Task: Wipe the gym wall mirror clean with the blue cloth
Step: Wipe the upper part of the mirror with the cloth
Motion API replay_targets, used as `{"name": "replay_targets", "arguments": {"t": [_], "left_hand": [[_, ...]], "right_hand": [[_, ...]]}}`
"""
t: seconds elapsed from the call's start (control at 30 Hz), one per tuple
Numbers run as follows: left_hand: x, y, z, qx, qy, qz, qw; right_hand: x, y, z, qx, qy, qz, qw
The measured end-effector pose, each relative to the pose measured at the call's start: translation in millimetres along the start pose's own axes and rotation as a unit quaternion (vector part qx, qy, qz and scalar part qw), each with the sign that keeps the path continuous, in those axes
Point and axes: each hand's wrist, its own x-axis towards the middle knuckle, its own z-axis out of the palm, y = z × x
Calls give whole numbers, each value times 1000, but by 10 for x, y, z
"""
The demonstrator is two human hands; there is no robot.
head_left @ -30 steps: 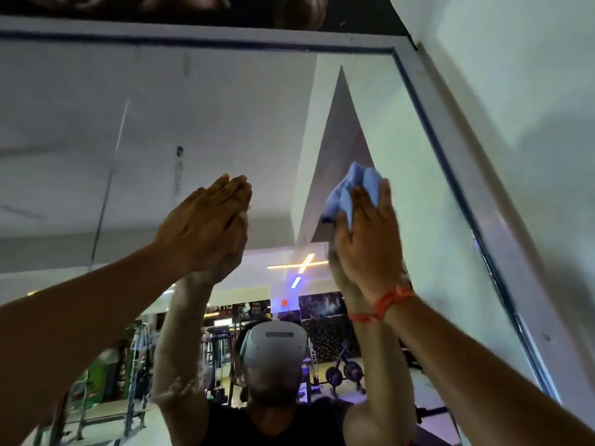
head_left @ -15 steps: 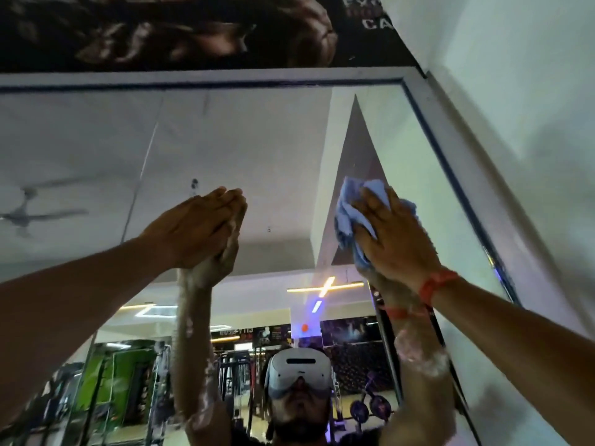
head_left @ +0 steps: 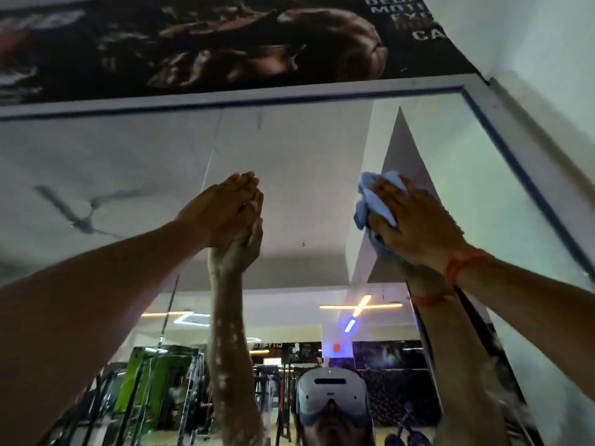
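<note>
Both arms reach up to the wall mirror [head_left: 289, 149]. At centre frame the left hand [head_left: 222, 210] lies flat, fingers straight, against the glass. At centre right the right hand [head_left: 415, 220] presses a bunched blue cloth [head_left: 370, 204] to the mirror, a red thread [head_left: 463, 262] around its wrist. A dark poster [head_left: 225, 40] spans the top.

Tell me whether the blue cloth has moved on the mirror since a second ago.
Cannot tell: the camera tilted. The blue cloth sits under the right hand, at the reflected grey wedge, as before.
</note>
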Motion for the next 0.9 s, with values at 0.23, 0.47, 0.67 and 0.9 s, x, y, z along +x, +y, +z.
{"name": "replay_targets", "arguments": {"t": [0.23, 0.47, 0.67, 0.9], "left_hand": [[6, -591, 24, -45, 29, -43, 998], [-64, -1377, 143, -46, 22, -1, 999], [-172, -1755, 275, -57, 40, 29, 997], [-176, -1857, 337, -83, 54, 56, 993]], "right_hand": [[1040, -1544, 686, 50, -38, 35, 997], [264, -1392, 358, 63, -100, -79, 990], [1639, -1598, 685, 13, -34, 171, 985], [1304, -2748, 1104, 47, -73, -22, 996]]}}
